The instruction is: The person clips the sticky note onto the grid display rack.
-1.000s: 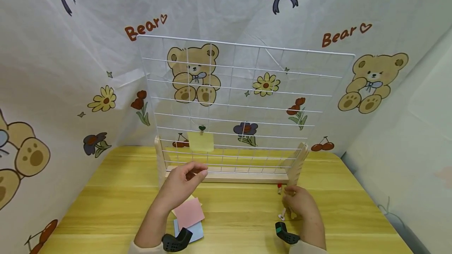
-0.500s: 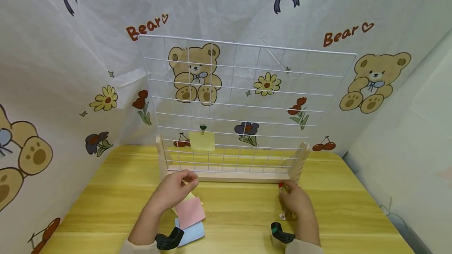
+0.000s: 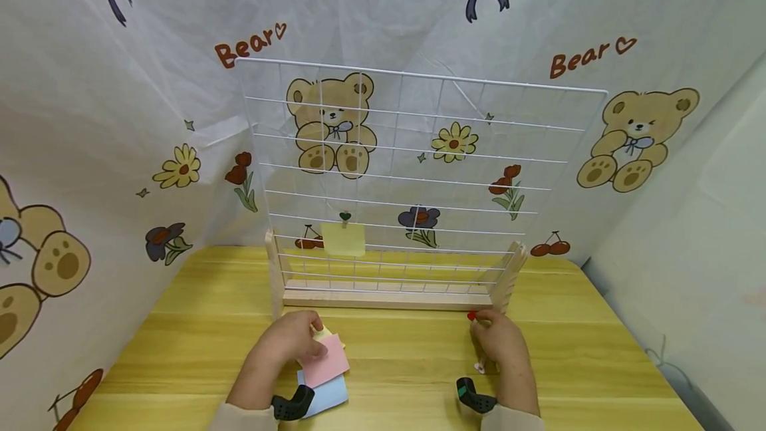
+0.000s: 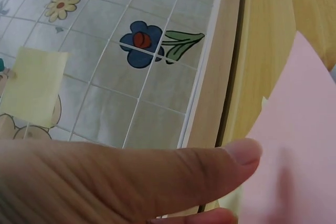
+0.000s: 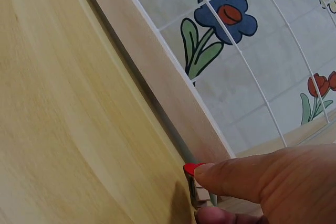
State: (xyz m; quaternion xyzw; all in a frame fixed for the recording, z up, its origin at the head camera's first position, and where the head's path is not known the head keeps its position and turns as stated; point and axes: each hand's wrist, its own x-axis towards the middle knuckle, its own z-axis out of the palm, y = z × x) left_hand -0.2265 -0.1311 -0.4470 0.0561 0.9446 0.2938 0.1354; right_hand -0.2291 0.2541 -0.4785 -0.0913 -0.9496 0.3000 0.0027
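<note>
My left hand [image 3: 299, 338] is over a pink sticky note [image 3: 329, 371], its thumb overlapping the note's edge. In the left wrist view the thumb casts a shadow on the pink paper, and a fingertip shows below. Partly covered, a yellow sticky note [image 3: 322, 334] lies at the far edge, and a blue sticky note [image 3: 328, 396] nearer me. My right hand [image 3: 499, 336] pinches a small wooden clip [image 5: 201, 192] with a red top between thumb and finger. Under that hand lies another clip [image 3: 479, 367] with a pale flower-like end, partly hidden.
A white wire grid [image 3: 389, 171] stands in a wooden base [image 3: 383, 299] behind the hands. On its lower left, a dark green heart clip [image 3: 345, 217] holds a yellow note [image 3: 344, 240]. A patterned cloth [image 3: 389, 5] hangs behind the yellow wooden table [image 3: 407, 358].
My left hand has come down and back from before the grid to the pink note. My right hand has shifted slightly left and has taken hold of the red-topped clip.
</note>
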